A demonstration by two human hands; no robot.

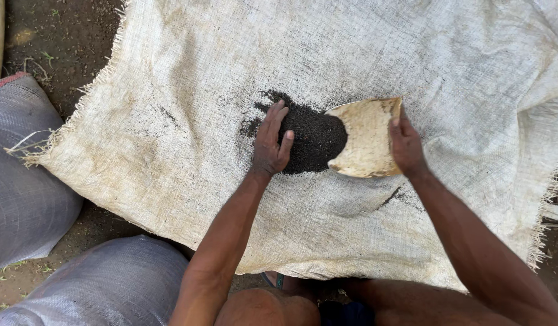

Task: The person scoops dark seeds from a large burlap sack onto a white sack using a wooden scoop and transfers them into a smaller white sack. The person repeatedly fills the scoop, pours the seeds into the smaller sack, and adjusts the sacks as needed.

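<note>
dark grains lie in a small heap on the pale woven cloth, between the two hands and touching both. going from the left: two grey sacks sit on the bare ground, well apart from the left hand's grip, past the frayed edge of the cloth. the left hand rests palm down on the left flank of the heap, its fingers straight and slightly spread, pinching nothing; the forearm runs up from the lower middle of the view. just to the right of that hand, across the heap, the curved tan scoop stands on edge with its hollow facing the grains. the right hand pinches the scoop's far edge, thumb over the top rim, fingers hidden behind it, wrist bent down from a long outstretched arm.

judging from this, grains could slip out past the open ends of the scoop or under its lower lip if it lifts off the cloth. loose specks already ring the heap, and the spread fingers would let more leak through. a fold in the cloth could also trap some.
</note>
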